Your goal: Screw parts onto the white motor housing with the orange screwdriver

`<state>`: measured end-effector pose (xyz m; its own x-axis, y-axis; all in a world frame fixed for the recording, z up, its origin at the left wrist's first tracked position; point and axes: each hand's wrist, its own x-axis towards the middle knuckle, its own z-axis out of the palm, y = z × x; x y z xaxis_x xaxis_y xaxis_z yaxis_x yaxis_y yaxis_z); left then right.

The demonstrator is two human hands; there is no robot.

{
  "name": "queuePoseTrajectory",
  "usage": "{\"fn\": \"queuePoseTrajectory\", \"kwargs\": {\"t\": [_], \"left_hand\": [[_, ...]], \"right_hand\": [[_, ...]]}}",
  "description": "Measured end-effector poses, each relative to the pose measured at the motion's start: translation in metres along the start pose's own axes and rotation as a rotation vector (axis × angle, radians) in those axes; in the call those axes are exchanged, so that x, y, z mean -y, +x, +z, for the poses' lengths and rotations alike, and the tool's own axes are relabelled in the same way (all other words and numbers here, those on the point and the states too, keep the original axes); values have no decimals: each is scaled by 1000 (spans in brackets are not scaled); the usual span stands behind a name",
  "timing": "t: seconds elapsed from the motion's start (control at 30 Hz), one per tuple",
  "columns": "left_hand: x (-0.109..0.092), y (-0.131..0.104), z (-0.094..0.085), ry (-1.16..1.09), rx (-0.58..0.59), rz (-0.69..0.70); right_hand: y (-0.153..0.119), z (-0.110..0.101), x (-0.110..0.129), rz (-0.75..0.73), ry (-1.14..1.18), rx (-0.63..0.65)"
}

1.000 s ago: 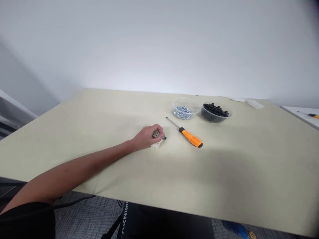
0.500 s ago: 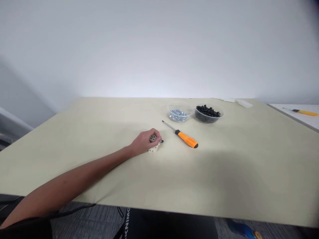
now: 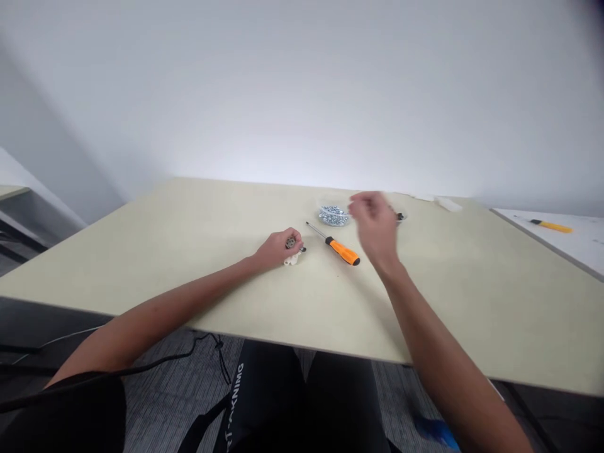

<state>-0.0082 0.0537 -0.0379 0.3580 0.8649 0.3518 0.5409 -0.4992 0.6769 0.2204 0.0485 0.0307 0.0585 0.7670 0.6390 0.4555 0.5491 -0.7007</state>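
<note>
My left hand [image 3: 276,249] rests on the table with its fingers closed on a small grey round piece with holes [image 3: 290,242]. A white plastic piece with holes [image 3: 292,259] pokes out below the fingers, and a small black bit shows at the fingertips. My right hand [image 3: 375,223] is raised in front of the bowls and smeared by motion; whether its curled fingers hold anything cannot be told. Between the hands lies a screwdriver [image 3: 343,251] with an orange handle, its tip pointing away to the left.
A clear bowl of small silvery screws [image 3: 333,216] stands toward the back. Beside it, a bowl of black pieces [image 3: 401,216] is largely hidden by my right hand. White scraps [image 3: 448,204] lie at the back edge. A yellow-handled tool [image 3: 554,226] rests on a white surface at right.
My right hand and forearm have come into view from the right, up to the bowls. My left hand keeps its hold on the grey piece. The camera view has shifted.
</note>
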Motion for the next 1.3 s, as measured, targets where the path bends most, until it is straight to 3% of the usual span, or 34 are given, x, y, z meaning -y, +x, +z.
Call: {"fn": "queuePoseTrajectory", "kwargs": {"t": [0.17, 0.3, 0.43, 0.63, 1.3], "left_hand": [[4, 8, 5, -41, -101, -54], [3, 10, 10, -70, -176, -66], [0, 13, 17, -149, -207, -108], [-7, 12, 25, -259, -188, -115], [-17, 1, 28, -299, -193, 16]], "right_hand": [[-29, 44, 8, -159, -116, 267], [-51, 63, 3, -211, -246, 374], [-58, 63, -12, -180, -305, 395], [-49, 59, -24, -16, -281, 403], [-44, 49, -27, -37, -59, 341]]}}
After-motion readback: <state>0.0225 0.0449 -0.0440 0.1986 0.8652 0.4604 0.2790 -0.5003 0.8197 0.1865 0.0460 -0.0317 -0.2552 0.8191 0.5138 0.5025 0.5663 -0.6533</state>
